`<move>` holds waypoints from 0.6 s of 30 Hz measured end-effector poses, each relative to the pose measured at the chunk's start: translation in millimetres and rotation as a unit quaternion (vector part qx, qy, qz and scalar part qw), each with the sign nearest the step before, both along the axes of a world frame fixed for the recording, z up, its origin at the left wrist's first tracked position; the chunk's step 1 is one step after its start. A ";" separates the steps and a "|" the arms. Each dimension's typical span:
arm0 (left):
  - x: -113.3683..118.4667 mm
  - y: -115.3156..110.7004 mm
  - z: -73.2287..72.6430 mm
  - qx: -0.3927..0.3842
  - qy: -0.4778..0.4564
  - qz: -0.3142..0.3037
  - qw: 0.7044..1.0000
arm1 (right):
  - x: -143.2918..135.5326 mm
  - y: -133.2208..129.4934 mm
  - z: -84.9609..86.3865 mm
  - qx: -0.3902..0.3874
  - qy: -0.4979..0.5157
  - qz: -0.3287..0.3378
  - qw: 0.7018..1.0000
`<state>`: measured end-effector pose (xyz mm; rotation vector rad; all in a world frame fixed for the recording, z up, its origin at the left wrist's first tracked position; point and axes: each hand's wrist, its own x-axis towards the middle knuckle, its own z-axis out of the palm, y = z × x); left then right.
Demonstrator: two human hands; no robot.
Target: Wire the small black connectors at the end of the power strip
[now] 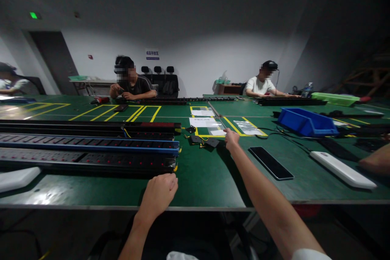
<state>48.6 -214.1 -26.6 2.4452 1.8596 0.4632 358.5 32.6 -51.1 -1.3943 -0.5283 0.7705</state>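
Note:
My left hand is closed over the front edge of the green table, just below the ends of the long black strips; whatever it may hold is hidden. Farther forward, my right hand reaches out with its fingers together near a white paper slip. What those fingers grip, if anything, is too small to tell. Left of that hand lie small flat black parts with short yellow wires. A blue-edged strip lies among the black ones.
A phone, a white power bank and a blue bin are on the right, with black cables around. A white object lies at left. People sit across the table; another person's arm shows at the right edge.

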 end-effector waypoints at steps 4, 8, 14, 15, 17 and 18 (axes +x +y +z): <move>0.4 0.1 -0.4 -0.006 0.007 0.008 1.000 | -0.6 -0.3 0.2 -0.001 0.004 0.002 1.000; 0.1 0.4 -0.8 -0.002 0.010 0.007 1.000 | -0.8 -0.5 0.4 -0.001 0.004 0.007 1.000; 0.1 -0.1 1.7 -0.011 0.008 0.010 1.000 | -2.3 -0.6 1.4 -0.004 0.007 0.005 1.000; 0.3 -0.3 2.5 -0.013 0.007 0.011 1.000 | -2.7 -0.7 1.5 -0.006 0.007 0.004 1.000; 0.6 -0.4 3.8 -0.020 0.010 0.013 1.000 | -3.1 -0.9 1.8 -0.007 0.006 0.007 1.000; 0.7 -0.3 4.2 -0.024 0.012 0.013 1.000 | -2.9 -1.2 2.0 -0.001 0.003 0.016 1.000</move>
